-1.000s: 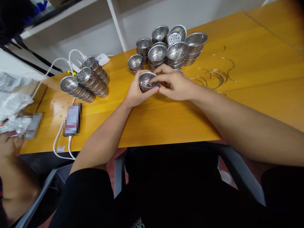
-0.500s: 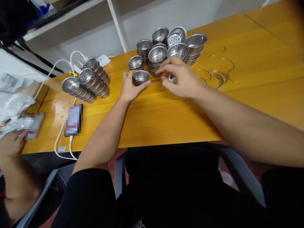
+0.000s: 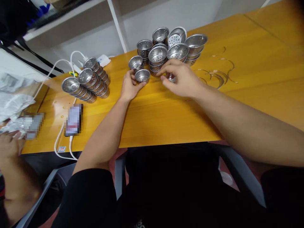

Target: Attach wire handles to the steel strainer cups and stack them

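My left hand (image 3: 129, 86) is curled around a small perforated metal cup (image 3: 142, 76), which it holds tilted just above the yellow table (image 3: 156, 117). My right hand (image 3: 181, 78) hovers beside it with fingers bent over another small metal piece (image 3: 171, 78), partly hidden under the fingers. Just behind both hands stands a pile of perforated metal cups (image 3: 166, 50).
Rows of nested cups (image 3: 86, 83) lie at the left. Thin curved wire rings (image 3: 217, 76) are scattered to the right. A phone (image 3: 73, 119) with a white cable (image 3: 59, 142) rests near the front edge. Another person's hand (image 3: 9, 144) holds crumpled plastic at far left.
My left hand has carried the cup back toward the pile and tipped it. My right hand left the cup and moved right, then closed in over a small piece on the table.
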Tool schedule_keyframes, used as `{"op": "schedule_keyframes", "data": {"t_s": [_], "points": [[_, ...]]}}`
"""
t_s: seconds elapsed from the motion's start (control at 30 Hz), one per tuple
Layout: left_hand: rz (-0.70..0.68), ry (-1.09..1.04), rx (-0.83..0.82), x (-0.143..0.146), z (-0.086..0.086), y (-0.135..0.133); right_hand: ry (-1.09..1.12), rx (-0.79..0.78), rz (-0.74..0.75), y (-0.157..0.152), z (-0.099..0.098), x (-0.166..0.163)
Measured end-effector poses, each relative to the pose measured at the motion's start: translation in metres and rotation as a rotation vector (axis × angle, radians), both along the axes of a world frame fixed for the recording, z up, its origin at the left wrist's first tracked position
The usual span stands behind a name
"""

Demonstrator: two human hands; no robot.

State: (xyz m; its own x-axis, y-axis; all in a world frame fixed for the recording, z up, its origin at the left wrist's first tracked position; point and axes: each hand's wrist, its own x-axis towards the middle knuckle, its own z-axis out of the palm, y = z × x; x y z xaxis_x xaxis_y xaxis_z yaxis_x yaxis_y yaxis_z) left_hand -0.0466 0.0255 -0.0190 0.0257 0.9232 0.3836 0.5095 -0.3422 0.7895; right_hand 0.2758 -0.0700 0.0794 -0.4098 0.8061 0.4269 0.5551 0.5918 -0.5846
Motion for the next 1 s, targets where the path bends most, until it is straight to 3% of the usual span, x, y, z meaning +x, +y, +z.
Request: {"op": "schedule_keyframes", "data": {"t_s": [0.2, 0.33, 0.53, 0.67, 0.83, 0.93, 1.0], "points": [[0.052, -0.063, -0.051, 0.008, 0.007, -0.004, -0.319, -0.034, -0.156, -0.008, 0.035, 0.011], [0.073, -0.08, -0.019, 0.009, 0.006, -0.002, -0.494, -0.126, -0.221, 0.0, 0.039, 0.027], [0.056, -0.016, 0.212, 0.013, 0.014, -0.005, -0.662, -0.205, -0.048, 0.017, 0.032, 0.046], [-0.136, 0.038, 0.274, 0.023, 0.019, -0.021, -0.598, -0.228, 0.055, 0.019, 0.031, 0.05], [-0.431, 0.175, 0.188, 0.036, 0.015, -0.043, -0.361, -0.113, 0.231, 0.011, 0.023, 0.038], [-0.52, 0.242, 0.175, 0.039, 0.012, -0.044, -0.243, -0.123, 0.345, 0.002, 0.025, 0.027], [-0.529, 0.261, 0.191, 0.038, 0.008, -0.039, -0.216, -0.1, 0.33, -0.003, 0.032, 0.025]]}}
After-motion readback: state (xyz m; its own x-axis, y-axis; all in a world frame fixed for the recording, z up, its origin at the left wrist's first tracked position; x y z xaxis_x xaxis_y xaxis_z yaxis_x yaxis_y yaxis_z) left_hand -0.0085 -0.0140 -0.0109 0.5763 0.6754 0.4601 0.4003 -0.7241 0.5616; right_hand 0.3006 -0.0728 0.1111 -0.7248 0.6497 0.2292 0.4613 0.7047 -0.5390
